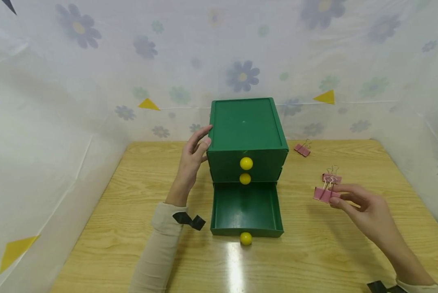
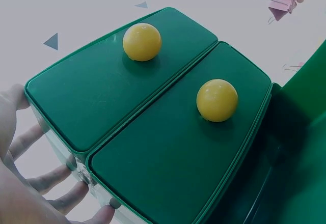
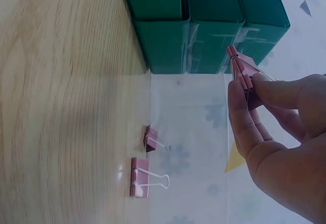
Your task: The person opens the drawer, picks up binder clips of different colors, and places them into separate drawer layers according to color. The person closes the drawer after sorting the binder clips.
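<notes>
A green drawer box point(image 1: 242, 126) with round yellow knobs stands on the table, its bottom drawer point(image 1: 228, 232) pulled out and its two upper drawers closed. Against the left side of the box rests my left hand point(image 1: 190, 167), its fingers spread along the wall in the left wrist view. Out to the right, my right hand point(image 1: 371, 213) pinches a pink binder clip point(image 1: 321, 194) between thumb and fingers, held above the table. Its wire handles point up in the head view. Nothing lies inside the pulled-out drawer.
Two more pink binder clips lie on the wooden table point(image 1: 149, 162) right of the box: one clip point(image 1: 338, 179) just behind the held one, another clip point(image 1: 302, 150) near the back edge. A pale flowered sheet point(image 1: 204, 53) hangs behind and on both sides.
</notes>
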Motion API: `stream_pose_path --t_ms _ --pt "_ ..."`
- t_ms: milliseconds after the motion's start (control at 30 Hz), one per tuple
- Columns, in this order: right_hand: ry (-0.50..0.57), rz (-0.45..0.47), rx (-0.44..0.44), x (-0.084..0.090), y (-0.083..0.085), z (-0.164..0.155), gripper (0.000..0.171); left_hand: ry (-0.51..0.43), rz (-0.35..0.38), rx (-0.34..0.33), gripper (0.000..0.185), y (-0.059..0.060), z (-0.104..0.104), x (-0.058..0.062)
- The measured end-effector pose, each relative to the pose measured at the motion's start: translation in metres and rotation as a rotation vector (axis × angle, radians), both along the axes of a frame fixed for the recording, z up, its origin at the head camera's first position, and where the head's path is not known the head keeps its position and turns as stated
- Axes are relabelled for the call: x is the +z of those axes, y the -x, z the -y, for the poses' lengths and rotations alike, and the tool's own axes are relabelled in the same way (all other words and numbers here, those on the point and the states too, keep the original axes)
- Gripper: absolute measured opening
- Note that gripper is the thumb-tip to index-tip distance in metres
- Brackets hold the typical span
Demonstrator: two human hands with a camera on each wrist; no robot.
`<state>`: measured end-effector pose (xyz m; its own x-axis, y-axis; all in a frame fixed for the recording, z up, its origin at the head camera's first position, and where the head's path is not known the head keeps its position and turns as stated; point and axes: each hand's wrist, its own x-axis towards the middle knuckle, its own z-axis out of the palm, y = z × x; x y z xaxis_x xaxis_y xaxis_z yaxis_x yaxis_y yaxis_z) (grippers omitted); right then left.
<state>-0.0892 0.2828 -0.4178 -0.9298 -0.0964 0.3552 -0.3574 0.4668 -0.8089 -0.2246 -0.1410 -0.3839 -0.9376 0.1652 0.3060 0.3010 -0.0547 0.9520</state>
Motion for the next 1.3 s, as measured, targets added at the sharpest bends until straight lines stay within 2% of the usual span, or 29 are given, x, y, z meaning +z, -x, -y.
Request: stream_pose_path --t_ms 700,1300 --pt "0.070 -0.010 0.116 0.005 0.003 0.059 0.026 -0.005 -0.001 -0.002 0.046 0.000 -0.001 0.001" --pt "0.177 0.063 0.241 0.000 0.008 0.099 0.027 -0.012 0.002 -0.008 0.046 -0.001 0.000 0.001"
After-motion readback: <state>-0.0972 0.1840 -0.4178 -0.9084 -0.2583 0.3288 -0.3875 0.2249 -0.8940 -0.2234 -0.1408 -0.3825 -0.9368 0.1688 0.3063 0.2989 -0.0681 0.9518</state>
